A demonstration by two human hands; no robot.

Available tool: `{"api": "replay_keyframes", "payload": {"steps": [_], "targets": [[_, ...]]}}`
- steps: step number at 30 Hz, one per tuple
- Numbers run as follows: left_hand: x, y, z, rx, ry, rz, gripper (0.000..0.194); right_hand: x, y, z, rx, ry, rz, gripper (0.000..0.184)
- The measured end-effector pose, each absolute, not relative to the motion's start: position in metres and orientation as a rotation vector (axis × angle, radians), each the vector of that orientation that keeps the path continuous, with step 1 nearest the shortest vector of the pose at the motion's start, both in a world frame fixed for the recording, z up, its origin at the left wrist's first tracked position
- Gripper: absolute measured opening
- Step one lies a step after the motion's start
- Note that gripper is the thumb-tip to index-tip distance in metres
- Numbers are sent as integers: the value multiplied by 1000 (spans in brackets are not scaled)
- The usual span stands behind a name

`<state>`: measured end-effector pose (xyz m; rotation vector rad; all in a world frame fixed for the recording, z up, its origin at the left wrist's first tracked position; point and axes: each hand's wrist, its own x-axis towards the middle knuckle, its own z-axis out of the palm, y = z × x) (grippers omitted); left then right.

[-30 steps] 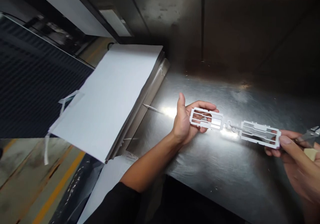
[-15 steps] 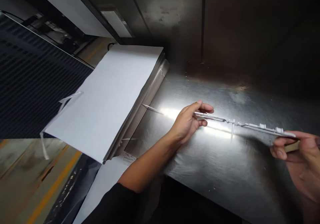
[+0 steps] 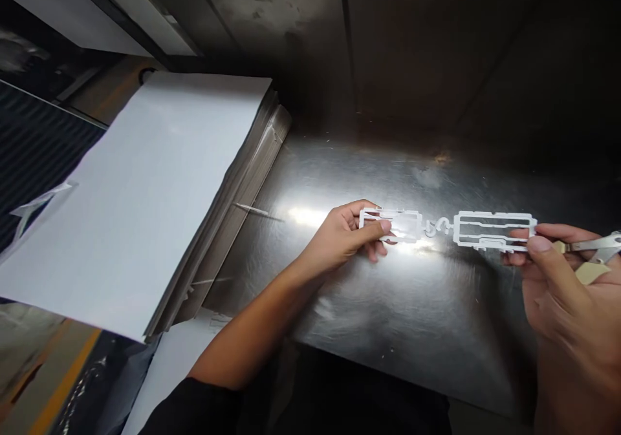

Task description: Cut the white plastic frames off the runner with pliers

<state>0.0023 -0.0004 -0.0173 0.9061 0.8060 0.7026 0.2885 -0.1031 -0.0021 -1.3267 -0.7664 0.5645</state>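
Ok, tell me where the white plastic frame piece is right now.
In the head view, the white plastic frame piece is held right of centre above the shiny metal table, stretched between the left hand and the right hand, which also holds cutters.

Dim scene with hard glare on the steel table (image 3: pixel 388 306), edges stretched and blurred.

- The white plastic moulding (image 3: pixel 446 228) had turned from edge-on, half a second earlier, to lie flat-faced to the camera, both frames showing.
- The left hand (image 3: pixel 342 238) rolled from palm-up to thumb on top, pinching the left frame.
- The right hand (image 3: pixel 557 280) showed its cutter (image 3: pixel 594 247) again, which had been hidden.
- The view shifted rightward, so the paper stack (image 3: pixel 145 189) sat further left.
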Motion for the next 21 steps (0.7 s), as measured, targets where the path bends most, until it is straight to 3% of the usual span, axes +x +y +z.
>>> {"api": "replay_keyframes", "payload": {"steps": [4,9,14,21], "targets": [[0,-5,-10,980,747,577,41,289,-101,-1,-1318,-801,500,31],[5,-8,-12,1095,860,812,33,293,-108,-7,-1415,-929,312,25],[8,-10,-16,1120,911,962,29,282,-126,-18,-1424,-1305,664,41],[12,-25,-13,1049,829,887,25,254,-133,-23,-1512,-1655,708,31]]}}
